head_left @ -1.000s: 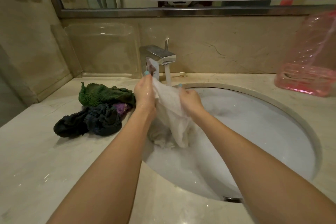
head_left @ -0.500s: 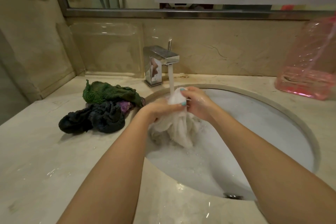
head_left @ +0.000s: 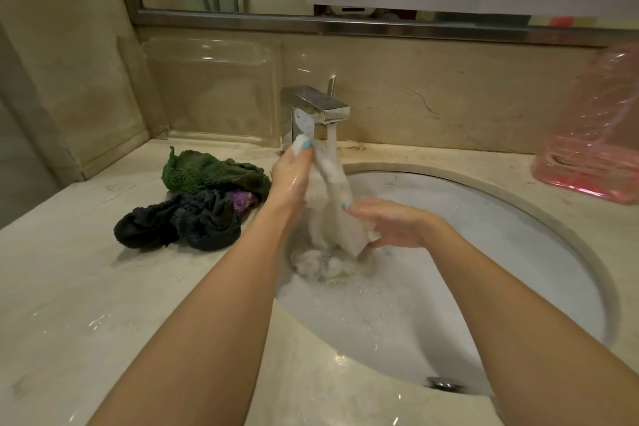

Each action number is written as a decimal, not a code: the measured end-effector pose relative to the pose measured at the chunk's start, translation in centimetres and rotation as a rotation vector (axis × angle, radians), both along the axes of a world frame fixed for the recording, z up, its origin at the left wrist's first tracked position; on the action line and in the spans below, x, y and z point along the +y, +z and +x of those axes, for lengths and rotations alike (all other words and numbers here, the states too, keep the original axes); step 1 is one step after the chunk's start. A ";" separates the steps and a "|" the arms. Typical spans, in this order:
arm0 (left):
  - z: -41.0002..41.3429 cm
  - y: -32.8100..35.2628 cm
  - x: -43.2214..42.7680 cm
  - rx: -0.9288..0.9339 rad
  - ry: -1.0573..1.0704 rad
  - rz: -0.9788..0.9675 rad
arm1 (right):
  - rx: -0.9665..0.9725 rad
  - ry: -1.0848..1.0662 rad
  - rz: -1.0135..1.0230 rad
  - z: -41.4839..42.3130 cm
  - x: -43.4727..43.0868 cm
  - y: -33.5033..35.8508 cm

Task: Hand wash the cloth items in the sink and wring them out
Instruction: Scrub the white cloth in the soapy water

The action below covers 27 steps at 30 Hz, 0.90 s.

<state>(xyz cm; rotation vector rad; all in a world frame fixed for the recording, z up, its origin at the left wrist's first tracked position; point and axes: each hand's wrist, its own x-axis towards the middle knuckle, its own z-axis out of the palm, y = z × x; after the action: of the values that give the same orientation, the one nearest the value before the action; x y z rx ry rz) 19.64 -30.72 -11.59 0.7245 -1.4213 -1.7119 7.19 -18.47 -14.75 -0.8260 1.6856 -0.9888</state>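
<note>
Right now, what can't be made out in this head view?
- Head view, white cloth: lower end lost in suds and splashing water.
- Head view, purple cloth: mostly buried under the green cloth and dark cloth.
- Head view, pink container: cut off by the right edge.

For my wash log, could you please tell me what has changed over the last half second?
The left hand raised the white cloth toward the faucet; the right hand slid down it, pulling it long. Both still grip it. Water still runs; the cloth pile on the counter stayed put.
</note>
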 end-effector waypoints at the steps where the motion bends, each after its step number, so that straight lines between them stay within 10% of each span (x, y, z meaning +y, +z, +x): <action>1: 0.1 -0.1 -0.1 -0.006 0.016 -0.018 | 0.034 0.015 0.007 0.0 0.2 0.2; 9: -0.5 -0.5 0.2 -0.134 -0.058 -0.095 | -0.065 -0.487 -0.536 1.0 -1.7 2.6; 18: -2.2 -0.4 2.2 -0.214 -0.065 -0.104 | 0.414 -0.627 -0.494 4.8 -5.1 2.9; 22: -2.2 -0.1 5.5 -0.203 -0.104 -0.124 | 0.347 -0.968 -0.467 2.8 -4.6 3.3; 27: -1.9 0.7 4.4 -0.216 -0.051 -0.141 | 0.420 -0.812 -0.515 4.8 -3.8 4.0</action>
<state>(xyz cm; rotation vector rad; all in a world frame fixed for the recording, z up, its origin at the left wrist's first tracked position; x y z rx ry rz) 17.76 -26.32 -10.84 0.8203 -1.7035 -1.5899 11.99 -22.24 -10.71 -0.6941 2.2332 -1.9691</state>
